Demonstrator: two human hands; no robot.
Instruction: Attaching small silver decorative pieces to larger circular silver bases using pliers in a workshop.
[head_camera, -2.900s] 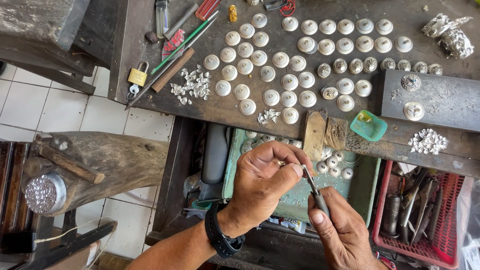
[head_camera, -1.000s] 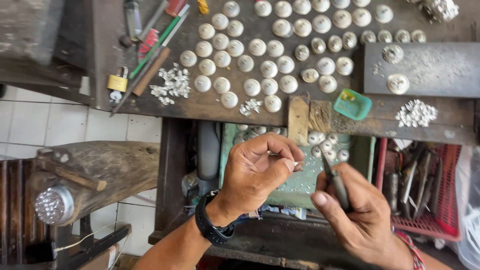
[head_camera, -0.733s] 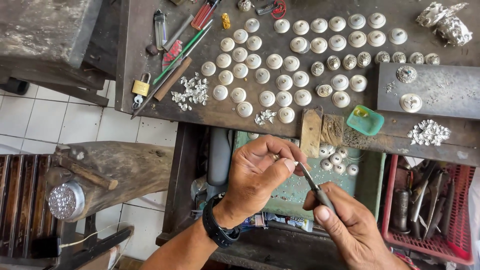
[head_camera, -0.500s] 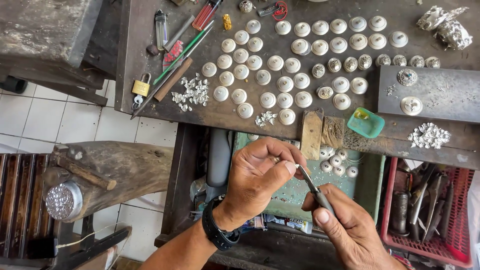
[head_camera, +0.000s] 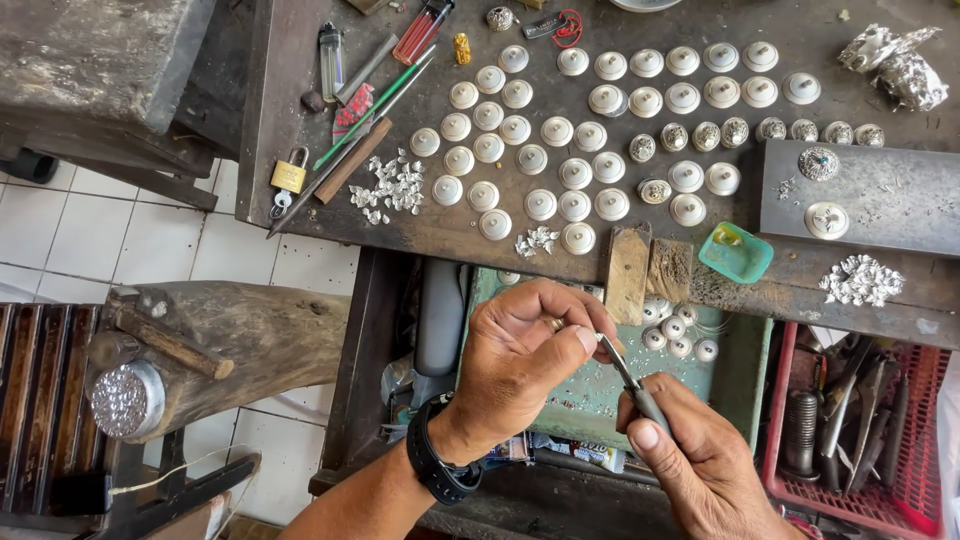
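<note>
Hands barely shifted since half a second ago. Left hand (head_camera: 525, 350) fingers pinch a small silver piece (head_camera: 553, 323) over the green tray (head_camera: 745, 370); right hand (head_camera: 700, 465) fingers grip tweezers (head_camera: 628, 378), tips at the piece. White domed caps (head_camera: 575, 140) in rows on desk (head_camera: 470, 235) above.

Counter (head_camera: 470, 232) dark brown, stained, scratched. White round caps (head_camera: 575, 170) in loose rows across its middle, a few with a silver filigree pattern toward the right edge. Small teal dish (head_camera: 735, 252) at the front edge. Brass-yellow padlock (head_camera: 288, 176) near the left edge; green pencil (head_camera: 372, 112) and red lighter (head_camera: 423, 30) toward the back left corner. Red plastic basket (head_camera: 850, 440) below the front right corner. Green tray (head_camera: 590, 395) under the hands. Black wristwatch (head_camera: 437, 468). Floor tiles (head_camera: 60, 230) white.
</note>
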